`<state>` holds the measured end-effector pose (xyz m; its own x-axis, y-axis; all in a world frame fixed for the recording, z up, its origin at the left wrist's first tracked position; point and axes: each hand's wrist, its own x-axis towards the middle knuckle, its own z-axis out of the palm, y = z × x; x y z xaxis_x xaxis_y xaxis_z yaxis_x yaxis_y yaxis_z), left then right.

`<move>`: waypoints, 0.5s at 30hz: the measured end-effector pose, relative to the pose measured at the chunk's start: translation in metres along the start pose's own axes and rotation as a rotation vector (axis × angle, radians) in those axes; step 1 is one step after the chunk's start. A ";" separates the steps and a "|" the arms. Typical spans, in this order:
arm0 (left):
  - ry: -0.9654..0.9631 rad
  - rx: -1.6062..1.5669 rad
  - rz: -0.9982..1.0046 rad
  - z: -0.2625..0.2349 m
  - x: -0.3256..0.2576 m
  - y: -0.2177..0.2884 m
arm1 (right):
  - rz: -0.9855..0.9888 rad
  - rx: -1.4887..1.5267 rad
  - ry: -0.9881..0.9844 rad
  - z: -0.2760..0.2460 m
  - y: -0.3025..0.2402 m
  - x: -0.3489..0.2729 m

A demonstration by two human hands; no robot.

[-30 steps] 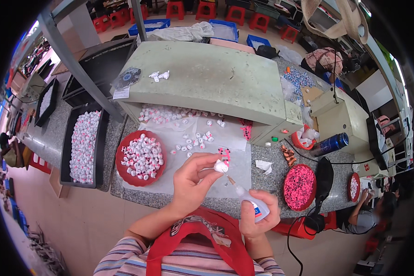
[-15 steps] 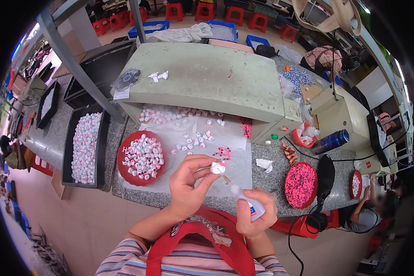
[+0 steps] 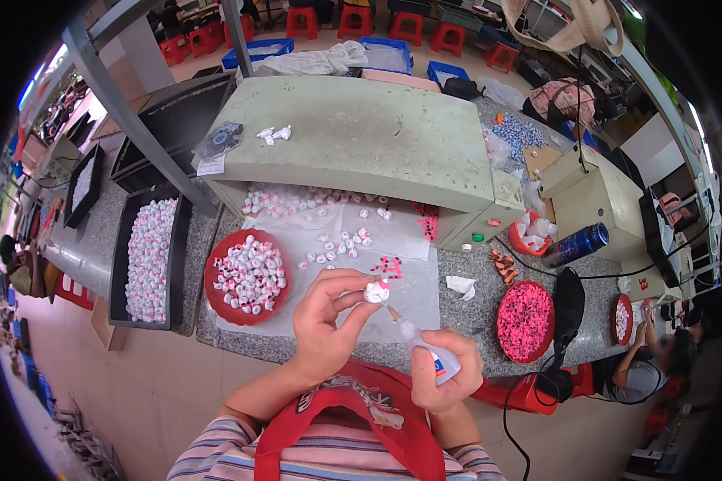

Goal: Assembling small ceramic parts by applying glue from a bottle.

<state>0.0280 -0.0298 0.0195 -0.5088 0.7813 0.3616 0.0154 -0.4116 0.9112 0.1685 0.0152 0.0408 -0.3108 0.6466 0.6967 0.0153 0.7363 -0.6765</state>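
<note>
Between the thumb and fingers of my left hand (image 3: pixel 330 321) is a small round white piece with pink on it (image 3: pixel 376 291). My right hand (image 3: pixel 449 369) grips a clear squeeze glue bottle (image 3: pixel 437 361), its narrow tip pointing up and left at the white piece's lower right side. Whether the tip touches the piece I cannot tell. On the white paper (image 3: pixel 413 309) beyond my hands lie several small pink and black parts (image 3: pixel 391 267) and a loose group of similar white pieces (image 3: pixel 341 244).
A red bowl of white pieces (image 3: pixel 212 280) stands left, beside a black tray (image 3: pixel 148 317) full of them. To the right is a red bowl of pink and black parts (image 3: pixel 525 321). A pale metal hood (image 3: pixel 353 136) rises behind; a dark blue bottle (image 3: pixel 578 244) lies right. Another person (image 3: pixel 638 373) sits far right.
The white piece has turned slightly in my left fingers. The glue bottle's tip has shifted a little to the left, and both grips stay the same.
</note>
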 end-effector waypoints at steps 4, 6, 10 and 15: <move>-0.035 0.085 0.047 -0.001 0.001 0.000 | 0.000 0.012 -0.039 -0.001 -0.003 0.006; -0.045 0.113 0.060 -0.002 0.002 0.001 | -0.019 0.007 -0.077 -0.004 -0.007 0.010; -0.043 0.104 0.052 -0.003 0.003 0.003 | -0.008 0.000 -0.114 -0.009 -0.008 0.011; -0.041 0.034 0.014 -0.001 0.002 0.005 | -0.006 -0.031 -0.111 -0.012 -0.011 0.015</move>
<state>0.0257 -0.0304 0.0245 -0.4730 0.7941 0.3818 0.0524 -0.4072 0.9118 0.1748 0.0196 0.0617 -0.4143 0.6175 0.6687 0.0420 0.7469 -0.6636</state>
